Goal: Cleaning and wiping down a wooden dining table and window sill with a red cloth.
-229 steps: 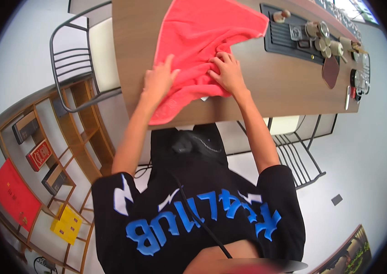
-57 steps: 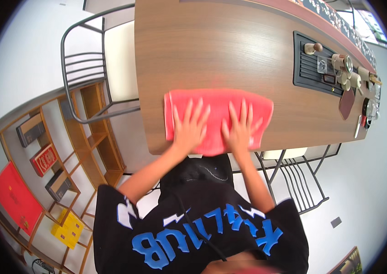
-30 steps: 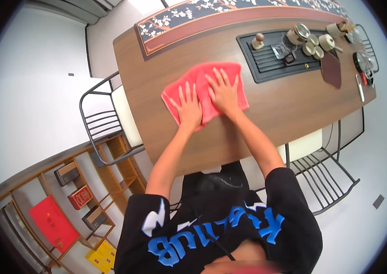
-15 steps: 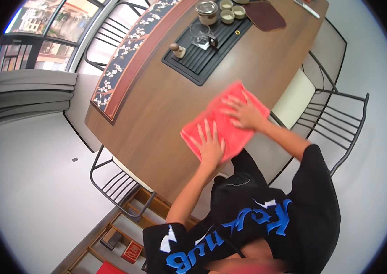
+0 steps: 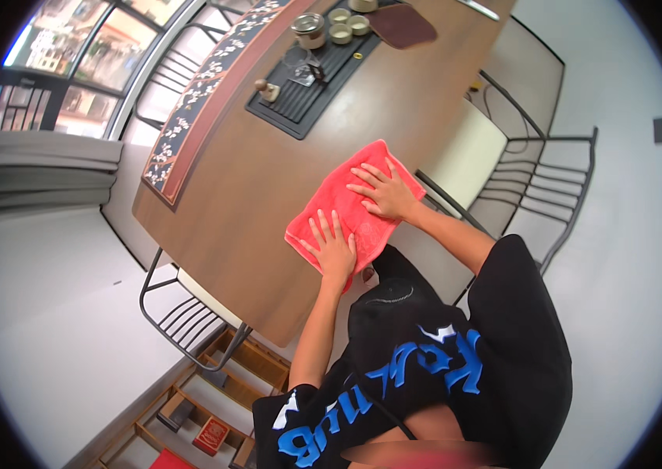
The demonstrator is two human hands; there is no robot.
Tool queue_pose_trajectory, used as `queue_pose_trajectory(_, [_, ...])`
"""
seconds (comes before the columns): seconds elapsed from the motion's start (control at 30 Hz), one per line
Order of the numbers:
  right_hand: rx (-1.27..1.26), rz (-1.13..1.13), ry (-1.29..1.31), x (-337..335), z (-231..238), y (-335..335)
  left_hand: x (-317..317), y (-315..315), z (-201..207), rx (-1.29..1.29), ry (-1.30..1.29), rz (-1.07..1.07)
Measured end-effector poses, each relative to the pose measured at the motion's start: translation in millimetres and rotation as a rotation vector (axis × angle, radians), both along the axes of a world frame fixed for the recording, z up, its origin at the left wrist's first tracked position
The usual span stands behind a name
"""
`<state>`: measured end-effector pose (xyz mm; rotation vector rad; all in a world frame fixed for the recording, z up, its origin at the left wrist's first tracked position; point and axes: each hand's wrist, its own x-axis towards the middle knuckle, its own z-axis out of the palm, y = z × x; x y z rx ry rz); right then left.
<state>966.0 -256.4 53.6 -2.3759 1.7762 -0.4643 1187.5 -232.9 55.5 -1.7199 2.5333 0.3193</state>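
A folded red towel [image 5: 354,211] lies flat on the wooden table [image 5: 229,227], at the edge nearest me, with a corner hanging over that edge. My left hand [image 5: 335,248] rests on its left part, palm down and fingers spread. On its right part, a little farther from me, my right hand [image 5: 385,193] presses flat with its fingers apart. Neither hand is closed round the cloth. The palms hide part of the towel's surface.
Beyond the towel stands a black tea tray [image 5: 288,117] with a glass pitcher [image 5: 298,66], a lidded jar [image 5: 309,31] and small cups [image 5: 340,33]. A flowered runner [image 5: 190,117] follows the far side. Chairs [image 5: 534,172] flank the table; a shelf [image 5: 190,414] is at lower left.
The view has shifted, so the table, towel and hands all appear farther left. Both hands stay flat on the towel, which now lies slightly nearer the table's near edge.
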Motion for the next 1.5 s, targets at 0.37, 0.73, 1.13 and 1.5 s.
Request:
queue_pose_trajectory(0.37, [0.05,0.233,0.067,-61,-2,7,-37,19,4,-0.043,0.048,0.037])
queue_pose_trajectory(0.73, [-0.031,0.217,-0.043,-198,-11,-178,-209,-127,1,-0.028,0.004,0.112])
queue_pose_trajectory(1.13, [-0.242,-0.416,-0.143,-121,-28,-45,-173,-61,13,-0.013,-0.054,-0.02])
queue_pose_trajectory(1.5, [0.384,-0.288,-0.147,-81,5,58,-105,17,-13,-0.358,-0.036,-0.139])
